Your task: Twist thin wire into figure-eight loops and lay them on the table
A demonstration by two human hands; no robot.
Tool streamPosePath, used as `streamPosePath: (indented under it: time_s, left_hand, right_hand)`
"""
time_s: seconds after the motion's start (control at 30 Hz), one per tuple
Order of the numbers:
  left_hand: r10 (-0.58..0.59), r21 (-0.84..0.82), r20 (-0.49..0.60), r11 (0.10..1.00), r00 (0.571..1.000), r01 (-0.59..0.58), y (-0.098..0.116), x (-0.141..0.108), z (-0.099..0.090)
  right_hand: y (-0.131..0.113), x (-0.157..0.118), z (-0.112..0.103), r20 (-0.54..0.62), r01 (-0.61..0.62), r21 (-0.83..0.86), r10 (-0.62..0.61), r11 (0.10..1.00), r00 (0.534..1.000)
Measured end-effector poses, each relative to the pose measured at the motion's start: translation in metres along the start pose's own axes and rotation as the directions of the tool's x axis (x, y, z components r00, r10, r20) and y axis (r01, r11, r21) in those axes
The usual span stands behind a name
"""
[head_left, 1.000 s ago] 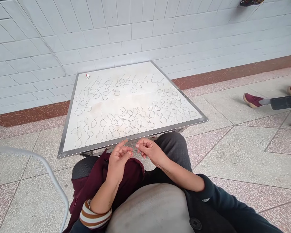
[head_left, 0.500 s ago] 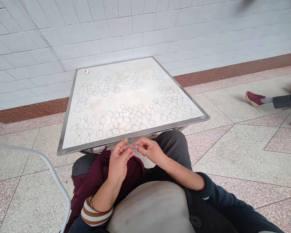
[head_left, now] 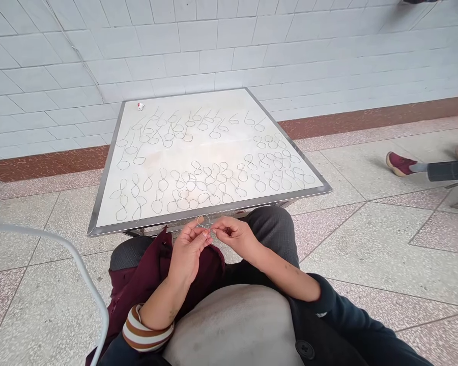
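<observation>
Left hand point(head_left: 187, 249) is pinching thin wire loop point(head_left: 203, 215), grip clamping it; right hand point(head_left: 238, 236) is pinching its end, apparently shaping it. Loop is hovering near worktop point(head_left: 213, 208) front edge. Next move is calling for steady crossing control.

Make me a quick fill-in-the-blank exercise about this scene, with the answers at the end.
The left hand pinches a thin wire loop, and its twisted end is at the fingers of the ____ hand. The small red-and-white object sits near the table's far ____ corner. The striped cuff is white and ____. The wall is covered with ____.

right; left; brown; tiles
</observation>
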State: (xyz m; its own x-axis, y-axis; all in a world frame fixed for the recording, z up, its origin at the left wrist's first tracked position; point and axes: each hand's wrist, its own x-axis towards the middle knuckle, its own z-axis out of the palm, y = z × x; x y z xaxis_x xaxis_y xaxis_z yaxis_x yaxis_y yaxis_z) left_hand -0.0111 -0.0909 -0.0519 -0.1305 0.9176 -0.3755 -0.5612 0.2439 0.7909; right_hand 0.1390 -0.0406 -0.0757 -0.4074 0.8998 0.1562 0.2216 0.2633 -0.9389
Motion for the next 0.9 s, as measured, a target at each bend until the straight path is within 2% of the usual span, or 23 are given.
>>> streamPosePath:
  time_s: [0.23, 0.37, 0.47, 0.57, 0.7, 0.9]
  left_hand:
    - [0.018, 0.014, 0.017, 1.0, 1.0, -0.018, -0.0005, 0.0002, -0.001]
    - [-0.015, 0.015, 0.03, 1.0, 0.999, 0.014, -0.0007, -0.0001, -0.0012]
    - [-0.04, 0.041, 0.035, 0.998, 0.999, 0.038, -0.0008, 0.0002, -0.002]
    - [-0.014, 0.098, 0.022, 0.995, 1.0, 0.012, 0.0002, 0.0002, -0.0023]
    - [0.017, 0.169, 0.024, 0.985, 1.0, -0.021, 0.0022, -0.0023, -0.0012]
    - [-0.019, 0.189, 0.053, 0.982, 0.998, 0.008, 0.0033, -0.006, -0.0005]
  right_hand:
    - [-0.0026, 0.0002, -0.0019, 0.012, 0.053, -0.011, -0.053, 0.999, 0.999]
    - [-0.0019, 0.0007, -0.0033, 0.028, 0.076, -0.051, -0.075, 0.996, 0.997]
    - [-0.0007, 0.0008, -0.0039, 0.043, 0.081, -0.051, -0.079, 0.995, 0.996]
    - [-0.0014, 0.0009, -0.0048, 0.044, 0.108, -0.047, -0.106, 0.993, 0.993]
    - [-0.0051, 0.0012, -0.0071, 0.023, 0.127, -0.073, -0.126, 0.989, 0.992]
    - [-0.0077, 0.0012, -0.009, -0.048, 0.084, -0.055, -0.087, 0.995, 0.995]
